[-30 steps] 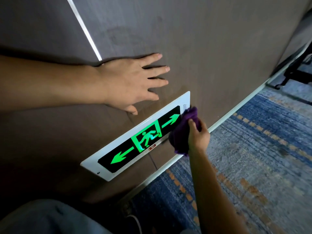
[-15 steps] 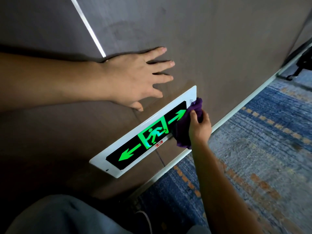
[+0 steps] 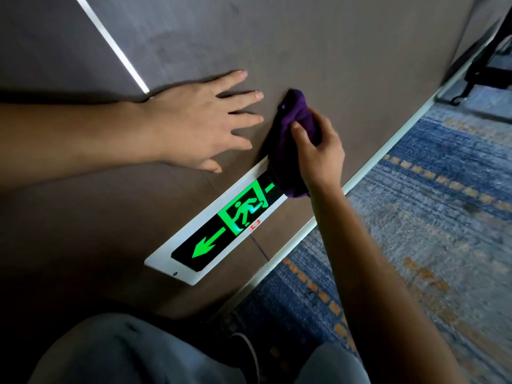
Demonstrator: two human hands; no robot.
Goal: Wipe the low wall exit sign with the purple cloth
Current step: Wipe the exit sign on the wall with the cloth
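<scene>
A white-framed exit sign (image 3: 213, 236) with a black face, green arrows and a green running figure is set low in the brown wall. My right hand (image 3: 318, 151) grips a bunched purple cloth (image 3: 291, 142) and holds it over the sign's right end, hiding the right arrow; the cloth's top reaches onto the wall above the frame. My left hand (image 3: 199, 120) lies flat on the wall just above the sign, fingers spread, touching only the wall.
A pale skirting strip (image 3: 368, 170) runs along the wall's foot. Blue and orange patterned carpet (image 3: 415, 231) covers the floor at right. A dark chair or stand base (image 3: 476, 79) sits at the far right. My grey-trousered knees (image 3: 124, 353) fill the bottom.
My right hand has moved the purple cloth up over the sign's right end and onto the wall above it. My left hand stays flat on the wall.
</scene>
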